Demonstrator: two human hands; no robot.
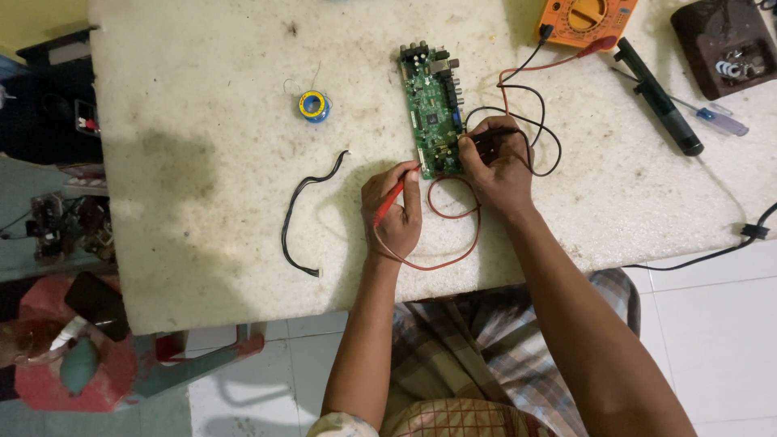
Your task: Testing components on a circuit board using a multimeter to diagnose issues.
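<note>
The fingers of the left hand [394, 212] are closed in a pen grip around a red probe [389, 201], its tip angled toward the lower left corner of the green circuit board [433, 109]. The fingers of the right hand [498, 166] pinch a black probe [495, 133] against the board's lower right edge.

The board lies flat near the centre top of the frame on the stained white worktop [202, 202]. It looks light, stiff and fragile, so it is best held by its bare edges, clear of the components. The probes look slim and rigid and suit a hold on their insulated barrels.

Red and black leads [518, 89] loop from the hands up to an orange multimeter [587, 18] at the top right. Left of the board sits a small spool of solder [313, 105], and a loose black cable [301, 218] curls at centre left. A black tool [660, 99] and a screwdriver [716, 120] lie at the right.
</note>
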